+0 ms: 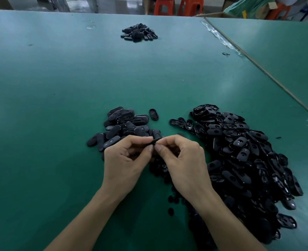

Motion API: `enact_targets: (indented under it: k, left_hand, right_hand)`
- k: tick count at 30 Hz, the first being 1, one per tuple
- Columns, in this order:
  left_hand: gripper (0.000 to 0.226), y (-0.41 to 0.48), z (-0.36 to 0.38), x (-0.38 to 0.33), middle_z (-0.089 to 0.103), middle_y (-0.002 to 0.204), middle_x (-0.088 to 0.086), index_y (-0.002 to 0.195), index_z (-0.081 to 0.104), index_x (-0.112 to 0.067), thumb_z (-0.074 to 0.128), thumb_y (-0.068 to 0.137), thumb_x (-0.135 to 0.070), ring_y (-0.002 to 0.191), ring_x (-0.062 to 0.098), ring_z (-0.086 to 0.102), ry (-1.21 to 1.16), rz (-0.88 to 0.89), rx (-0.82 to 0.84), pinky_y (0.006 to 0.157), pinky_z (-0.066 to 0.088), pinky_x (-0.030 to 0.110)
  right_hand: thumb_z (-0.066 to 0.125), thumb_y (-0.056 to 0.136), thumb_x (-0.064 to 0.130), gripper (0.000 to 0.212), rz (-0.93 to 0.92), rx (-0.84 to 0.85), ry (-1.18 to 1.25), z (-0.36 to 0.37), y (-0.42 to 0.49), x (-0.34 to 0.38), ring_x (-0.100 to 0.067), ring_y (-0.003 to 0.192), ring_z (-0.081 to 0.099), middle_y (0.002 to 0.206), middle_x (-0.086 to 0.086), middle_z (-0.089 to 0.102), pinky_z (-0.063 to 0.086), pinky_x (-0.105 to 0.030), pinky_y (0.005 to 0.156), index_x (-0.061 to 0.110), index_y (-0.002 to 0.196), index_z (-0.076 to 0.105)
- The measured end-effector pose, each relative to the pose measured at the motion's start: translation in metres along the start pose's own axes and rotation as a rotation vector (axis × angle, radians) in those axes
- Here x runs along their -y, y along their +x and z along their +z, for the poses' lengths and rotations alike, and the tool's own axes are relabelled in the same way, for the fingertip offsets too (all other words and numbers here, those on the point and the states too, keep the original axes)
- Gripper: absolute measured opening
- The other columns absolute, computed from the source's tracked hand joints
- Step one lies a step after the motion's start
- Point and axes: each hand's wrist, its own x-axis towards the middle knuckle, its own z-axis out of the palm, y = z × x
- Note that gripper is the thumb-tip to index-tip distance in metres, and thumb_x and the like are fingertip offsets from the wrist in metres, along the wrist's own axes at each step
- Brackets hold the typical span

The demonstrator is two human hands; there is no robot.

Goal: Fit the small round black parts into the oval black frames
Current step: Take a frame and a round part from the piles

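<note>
- the green worktop (40,105) carries everything; a small far pile (139,32) sits well apart at the back.
- a pile of closed ovals (120,127), likely finished pieces, lies just beyond the left grip (126,160).
- the left grip pinches one end of an oval frame (154,141) between thumb and forefinger, raised off the worktop.
- the frame shows edge-on and bridges both grips; whether a round part already sits in it is hidden.
- it looks like light, stiff moulded plastic, smooth enough to slip; best held by its long edges, leaving the opening free for a thumb press.
- the right grip (184,160) pinches the frame's other end, fingers curled.
- small round parts (171,211) lie scattered under and between the wrists.
- a big heap of open frames (249,160) lies just right of the right grip.
</note>
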Motion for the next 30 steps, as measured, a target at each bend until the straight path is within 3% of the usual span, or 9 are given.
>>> enact_targets:
  k: [6, 12, 17, 21, 25, 30]
  left_hand:
    - [0.033, -0.001, 0.001, 0.000, 0.078, 0.087, -0.007, 0.094, 0.074, -0.024, 0.073, 0.084, 0.007, 0.076, 0.012, 0.075, 0.007, -0.005, 0.017, 0.072, 0.058, 0.020]
    - [0.033, 0.000, -0.001, 0.002, 0.077, 0.088, -0.008, 0.093, 0.072, -0.025, 0.074, 0.083, 0.006, 0.077, 0.012, 0.075, 0.033, -0.003, 0.046, 0.073, 0.058, 0.019]
    - [0.019, 0.002, -0.002, -0.001, 0.076, 0.086, -0.010, 0.091, 0.069, -0.029, 0.074, 0.080, -0.015, 0.077, 0.007, 0.072, 0.010, 0.011, 0.059, 0.073, 0.055, 0.015]
    - [0.024, 0.001, 0.000, 0.001, 0.074, 0.082, -0.005, 0.089, 0.068, -0.026, 0.074, 0.082, -0.003, 0.072, 0.008, 0.070, -0.016, -0.035, 0.071, 0.068, 0.056, 0.017]
    - [0.027, 0.000, 0.002, 0.002, 0.074, 0.080, 0.002, 0.092, 0.067, -0.019, 0.071, 0.084, 0.007, 0.066, 0.012, 0.069, -0.077, -0.077, 0.091, 0.064, 0.057, 0.022]
    - [0.025, 0.000, 0.001, 0.001, 0.076, 0.081, 0.004, 0.095, 0.067, -0.014, 0.068, 0.084, 0.009, 0.069, 0.014, 0.073, -0.151, -0.104, 0.119, 0.066, 0.058, 0.022]
  right_hand:
    - [0.078, 0.086, 0.022, 0.009, 0.034, -0.054, 0.028, 0.000, 0.001, -0.006, -0.002, 0.068, 0.067, 0.071, 0.014, 0.071, 0.049, -0.012, 0.062, 0.025, 0.079, 0.074]
    - [0.073, 0.090, 0.017, 0.007, -0.086, -0.032, -0.110, 0.000, -0.001, -0.005, -0.004, 0.077, 0.063, 0.080, 0.013, 0.066, 0.050, -0.014, 0.068, 0.021, 0.085, 0.075]
    - [0.071, 0.092, 0.019, 0.006, -0.166, 0.013, -0.173, -0.004, -0.001, -0.002, -0.003, 0.081, 0.061, 0.084, 0.013, 0.065, 0.048, -0.013, 0.073, 0.020, 0.092, 0.077]
    - [0.076, 0.087, 0.017, 0.007, -0.201, 0.081, -0.144, -0.017, 0.004, -0.002, -0.004, 0.083, 0.065, 0.086, 0.010, 0.070, 0.052, -0.021, 0.077, 0.020, 0.092, 0.080]
    - [0.078, 0.085, 0.015, 0.026, -0.242, 0.121, -0.186, -0.026, 0.011, -0.003, 0.000, 0.093, 0.061, 0.100, 0.015, 0.066, 0.044, -0.008, 0.080, 0.025, 0.109, 0.075]
    - [0.074, 0.088, 0.009, 0.022, -0.191, 0.240, -0.094, -0.029, 0.019, -0.008, 0.001, 0.091, 0.070, 0.095, 0.012, 0.076, 0.055, -0.019, 0.086, 0.019, 0.107, 0.078]
